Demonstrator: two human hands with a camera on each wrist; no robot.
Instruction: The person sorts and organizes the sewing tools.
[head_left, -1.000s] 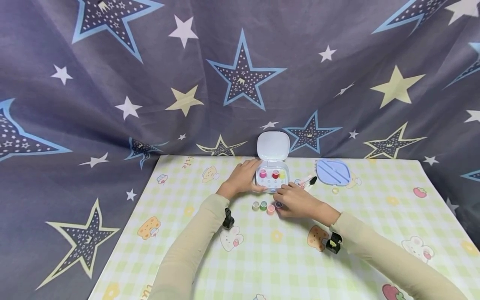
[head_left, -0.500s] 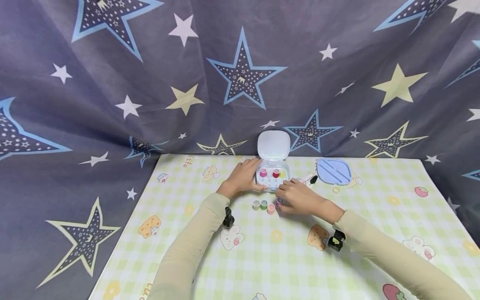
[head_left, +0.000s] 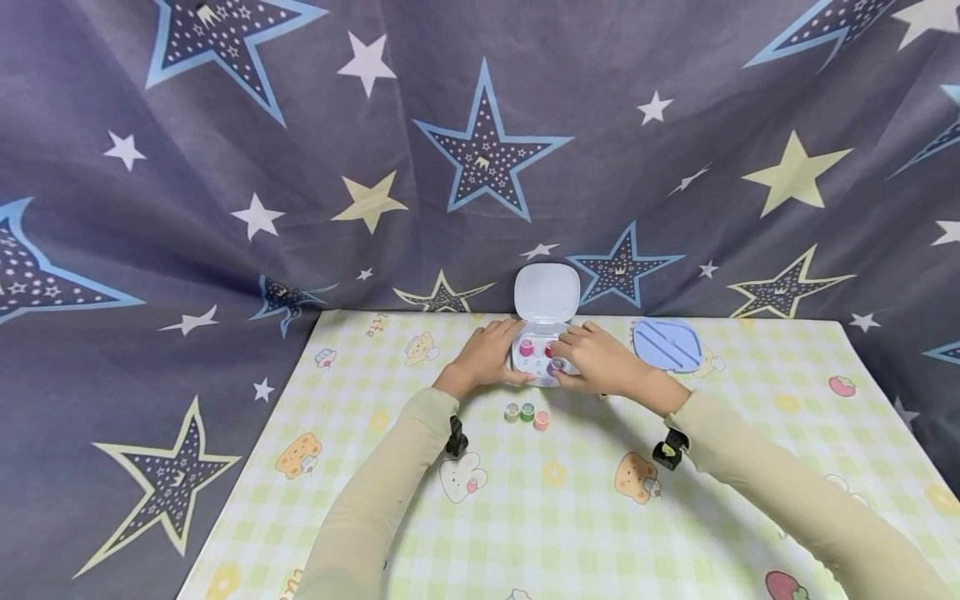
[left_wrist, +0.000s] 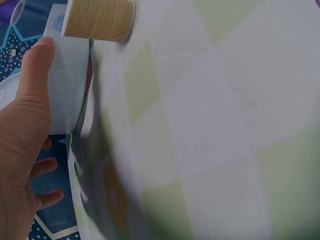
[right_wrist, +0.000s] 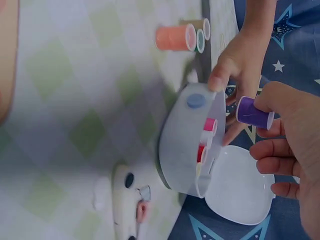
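Note:
A small white sewing box stands on the table with its lid raised. My left hand grips its left side, thumb on the front wall. My right hand pinches a purple thread spool between thumb and fingers, above the box's pegged inside. Within the box sit a pink spool and a red spool; a yellow one is mostly hidden. Just in front of the box a beige spool, a green spool and a salmon-pink spool stand together.
A blue divided tray lies to the right of the box. Near the box lies a cream-coloured tool with black spots, its kind unclear. Behind the table hangs a dark star-patterned cloth.
My right hand has picked the purple spool off the table beside the other spools and carried it up and forward over the box. My left hand has stayed on the box.

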